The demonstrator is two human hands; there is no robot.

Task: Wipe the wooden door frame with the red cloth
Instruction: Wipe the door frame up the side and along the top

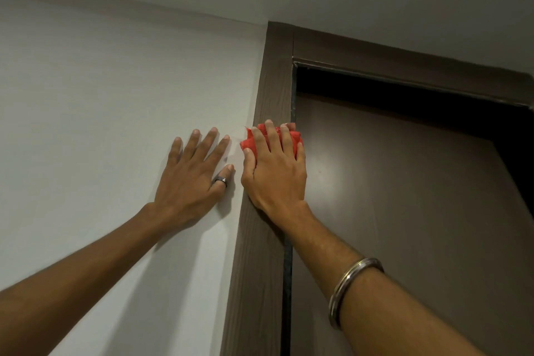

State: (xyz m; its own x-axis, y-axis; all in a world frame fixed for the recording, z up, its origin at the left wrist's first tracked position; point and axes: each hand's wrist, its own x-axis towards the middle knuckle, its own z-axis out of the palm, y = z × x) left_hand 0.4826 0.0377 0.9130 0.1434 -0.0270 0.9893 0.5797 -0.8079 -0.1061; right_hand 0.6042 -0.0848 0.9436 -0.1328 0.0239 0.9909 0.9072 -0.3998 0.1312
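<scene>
Red cloth (294, 141): bunched, coarse open weave, frayed at one corner, pressed flat against upright of wooden door frame (273, 89) a little below upper corner joint. Right hand (276, 173): palm down over cloth, fingers spread and extended, grip not closed round fabric, pinning by pressure alone. Left hand (192, 170): flat and open on white wall (101, 95) just beside frame, holding nothing, dark ring on thumb. Metal bangle (351, 286) on right forearm. Frame: dark brown, matt, straight grain lines, square-edged, black seal strip along inner edge; door (404, 211) beyond smooth, slightly glossy. Risks, judged: cloth slipping out sideways from under palm if pressure eases mid-stroke; frayed threads catching on corner joint or seal strip; loosened dust smearing onto pale wall where cloth overhangs frame's outer edge; bangle knocking door on downward pass.
</scene>
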